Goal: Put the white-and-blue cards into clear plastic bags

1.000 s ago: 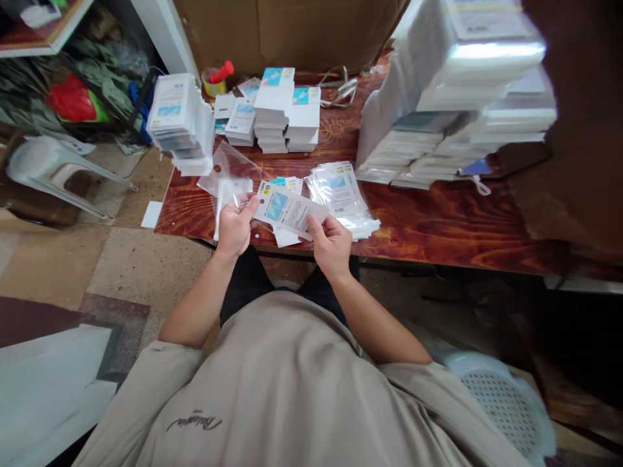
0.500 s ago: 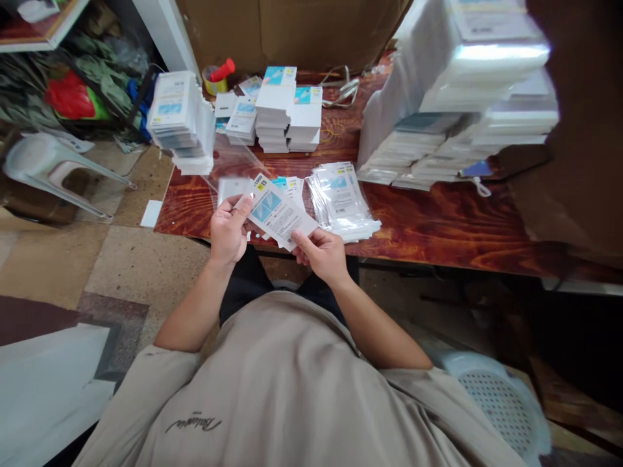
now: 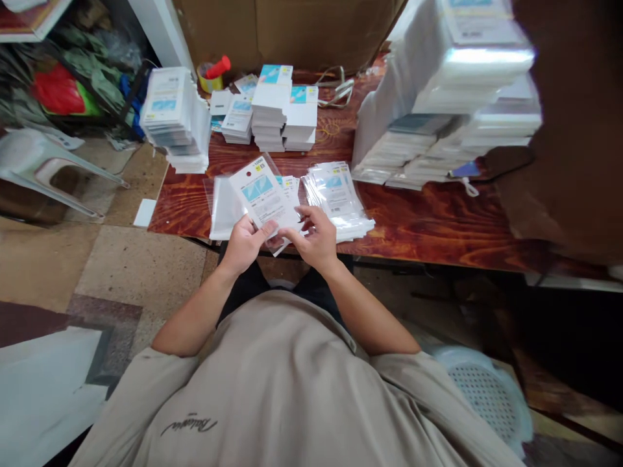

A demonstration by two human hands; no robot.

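Both hands are raised over the near edge of the tabletop. The left hand has its fingers closed on the lower left corner of a white printed card. The right hand has its fingers closed on the card's lower right edge. The card is tilted, top end pointing towards the far edge, and clear film shows around its top. Under it, at the near edge, lie loose clear sleeves on the left and a fanned pile of bagged cards just to the right. Card stacks stand towards the far edge, another stack overhangs the left edge, and tall wrapped stacks occupy the far right corner.
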